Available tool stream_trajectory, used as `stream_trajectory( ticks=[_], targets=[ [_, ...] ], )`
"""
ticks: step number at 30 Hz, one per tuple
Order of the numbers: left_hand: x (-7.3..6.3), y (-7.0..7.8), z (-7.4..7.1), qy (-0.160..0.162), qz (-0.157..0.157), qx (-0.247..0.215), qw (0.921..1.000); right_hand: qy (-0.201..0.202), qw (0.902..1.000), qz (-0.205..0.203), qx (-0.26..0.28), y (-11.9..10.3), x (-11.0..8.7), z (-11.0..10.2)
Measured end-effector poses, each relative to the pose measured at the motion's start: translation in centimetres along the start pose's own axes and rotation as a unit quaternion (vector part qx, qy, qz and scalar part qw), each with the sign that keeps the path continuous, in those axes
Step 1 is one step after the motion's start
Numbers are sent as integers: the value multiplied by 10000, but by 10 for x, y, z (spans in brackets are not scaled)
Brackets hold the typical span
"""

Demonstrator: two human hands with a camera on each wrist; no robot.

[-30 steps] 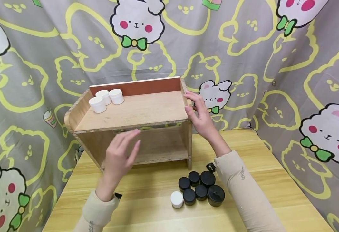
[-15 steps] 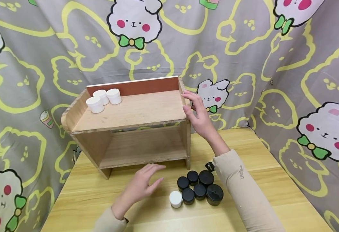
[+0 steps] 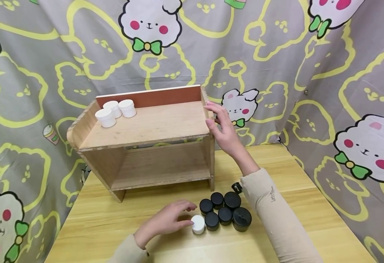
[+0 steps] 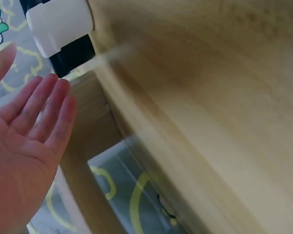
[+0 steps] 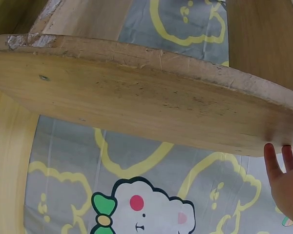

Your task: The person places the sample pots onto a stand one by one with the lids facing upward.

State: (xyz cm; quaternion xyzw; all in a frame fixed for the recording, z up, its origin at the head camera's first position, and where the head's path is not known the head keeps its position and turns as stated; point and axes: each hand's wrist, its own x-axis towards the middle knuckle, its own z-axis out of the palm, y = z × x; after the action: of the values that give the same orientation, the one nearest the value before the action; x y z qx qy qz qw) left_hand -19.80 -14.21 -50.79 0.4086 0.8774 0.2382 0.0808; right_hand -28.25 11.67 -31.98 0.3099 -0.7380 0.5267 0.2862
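My left hand [image 3: 167,219] is low over the table, its thumb tip right at the side of a white lidded jar [image 3: 198,224]. Its fingers reach behind that jar, and the left wrist view shows the palm with fingers extended. Beside the white jar stands a group of black-lidded jars [image 3: 225,215], several small and two larger. My right hand [image 3: 227,135] rests on the right side panel of a small wooden shelf [image 3: 152,124], fingertips against the wood [image 5: 185,105]. Three white jars [image 3: 106,117] stand upright at the left end of its top board.
The shelf's lower board [image 3: 162,171] sits just above the wooden table [image 3: 271,219]. A small black object [image 3: 237,187] lies by the right sleeve, behind the black jars. A grey patterned curtain [image 3: 277,40] hangs behind and along both sides.
My left hand has come down from in front of the shelf and moved right to the white jar on the table. My right hand has stayed on the shelf's side panel.
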Motion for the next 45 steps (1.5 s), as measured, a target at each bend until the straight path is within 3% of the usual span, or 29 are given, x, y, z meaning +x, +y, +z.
stream_trajectory(
  ticks=[10,20,33,45],
  targets=[
    [2,1,15,-266,233,-37,9994,-3,10000,55,44,0,-1,1],
    [-1,2,24,-233,383,51,9990,-38,9999,105,14,-1,-1,1],
    [-2,5,21,-251,383,-1,9990,-65,9999,109,-25,-2,0,0],
    [-2,8,6,-157,176,-9,9997,2,10000,45,50,-1,0,1]
  ],
)
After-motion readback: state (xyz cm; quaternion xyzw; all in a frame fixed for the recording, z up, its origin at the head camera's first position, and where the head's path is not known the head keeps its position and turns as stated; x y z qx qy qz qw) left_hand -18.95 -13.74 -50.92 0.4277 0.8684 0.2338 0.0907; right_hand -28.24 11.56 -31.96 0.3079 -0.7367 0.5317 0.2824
